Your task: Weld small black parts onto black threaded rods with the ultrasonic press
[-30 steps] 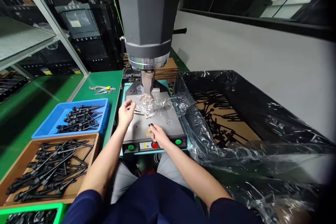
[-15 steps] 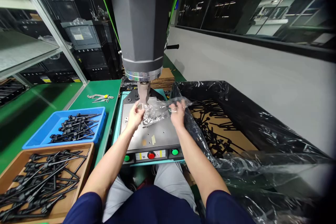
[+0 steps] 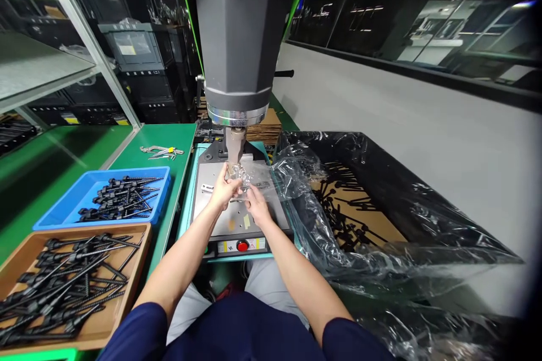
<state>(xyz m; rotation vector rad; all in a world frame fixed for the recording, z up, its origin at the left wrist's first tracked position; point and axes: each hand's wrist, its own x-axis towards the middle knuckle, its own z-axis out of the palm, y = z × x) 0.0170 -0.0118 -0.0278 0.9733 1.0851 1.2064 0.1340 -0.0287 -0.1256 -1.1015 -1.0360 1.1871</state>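
Beneath the tapered metal tip (image 3: 235,145) of a large grey machine head, both my hands are close together over a flat metal plate (image 3: 220,224). Thumb and fingers of my left hand (image 3: 223,189) close on crinkled clear plastic film (image 3: 290,176). My right hand (image 3: 257,206) is just to the right, its fingertips pinching the film's near edge. From my fingers the film spreads right, reaching the lined bin. Whether anything lies inside the film under the tip cannot be made out. A small slotted metal bracket (image 3: 206,188) sits left of my left hand.
To the left, a blue tray (image 3: 55,203) and a brown tray (image 3: 141,259) hold black threaded rods. On the right, a plastic-lined bin (image 3: 440,225) contains similar black parts on cardboard. A red button (image 3: 242,246) faces me. Wrenches (image 3: 163,152) lie on the green bench (image 3: 167,134).
My right hand has moved left and nearer to me, close to my left hand. The film now trails to the right, beyond my right hand. The view has shifted slightly.
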